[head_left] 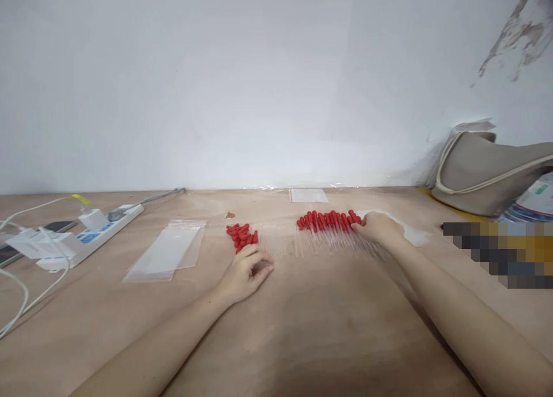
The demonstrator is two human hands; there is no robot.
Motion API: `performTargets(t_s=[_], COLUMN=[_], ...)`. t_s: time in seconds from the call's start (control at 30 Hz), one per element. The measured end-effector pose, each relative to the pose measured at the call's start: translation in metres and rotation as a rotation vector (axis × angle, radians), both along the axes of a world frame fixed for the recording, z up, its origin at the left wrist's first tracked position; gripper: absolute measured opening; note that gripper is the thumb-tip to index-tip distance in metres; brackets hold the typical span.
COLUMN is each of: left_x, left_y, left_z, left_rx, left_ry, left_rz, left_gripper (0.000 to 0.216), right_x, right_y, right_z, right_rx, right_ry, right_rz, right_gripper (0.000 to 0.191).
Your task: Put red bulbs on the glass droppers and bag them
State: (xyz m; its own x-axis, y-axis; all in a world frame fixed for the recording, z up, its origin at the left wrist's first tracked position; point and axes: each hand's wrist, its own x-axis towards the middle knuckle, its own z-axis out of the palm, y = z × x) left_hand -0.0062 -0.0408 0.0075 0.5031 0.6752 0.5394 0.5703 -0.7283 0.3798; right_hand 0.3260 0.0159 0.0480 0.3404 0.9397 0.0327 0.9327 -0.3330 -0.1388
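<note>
In the middle, at the far side of the table, your red-capped tubes lie in a fanned row toward the right, so that part looks done; between them and the left heap, a set of bare clear tubes shows no caps, and the loose red caps at the left are apparently left over to fit. Your left hand is loosely curled at the heap's near edge, a gap inside the thumb and finger; you can't tell whether it holds anything. Your right hand is narrowed at the row's right end, touching a cap, its grip unclear. The caps are matte, rounded and rubbery-looking; the tubes are slim, glossy and see-through. Farther left lie flat, filmy plastic bags on grained, wood-coloured tabletop, then a hard white power strip.
</note>
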Motion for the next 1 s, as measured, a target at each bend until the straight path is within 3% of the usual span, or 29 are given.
performTargets(t_s=[0.13,0.27,0.37,0.53,0.7,1.0], left_x=[-0.002,-0.01,-0.013,-0.011,-0.01,-0.012], left_y=[0.005,0.011,0.016,0.027,0.037,0.049], left_z=[-0.001,0.003,0.008,0.014,0.012,0.0], left_rx=[0.095,0.18,0.212,0.26,0.25,0.275], left_ry=[-0.023,0.01,0.079,0.228,0.345,0.199], left_rz=[0.249,0.508,0.608,0.611,0.559,0.433], left_gripper=[0.013,0.018,0.019,0.021,0.017,0.02], right_x=[-0.017,-0.051,-0.082,-0.123,-0.14,-0.14], right_y=[-0.008,-0.019,-0.021,-0.008,0.004,0.016], right_z=[0.005,0.003,0.001,0.0,-0.004,-0.018], right_rx=[0.102,0.178,0.145,-0.003,-0.066,-0.076], right_ry=[0.017,0.151,0.202,0.145,0.151,0.23], right_rz=[0.073,0.291,0.433,0.397,0.36,0.387], right_gripper=[0.033,0.029,0.026,0.022,0.028,0.029])
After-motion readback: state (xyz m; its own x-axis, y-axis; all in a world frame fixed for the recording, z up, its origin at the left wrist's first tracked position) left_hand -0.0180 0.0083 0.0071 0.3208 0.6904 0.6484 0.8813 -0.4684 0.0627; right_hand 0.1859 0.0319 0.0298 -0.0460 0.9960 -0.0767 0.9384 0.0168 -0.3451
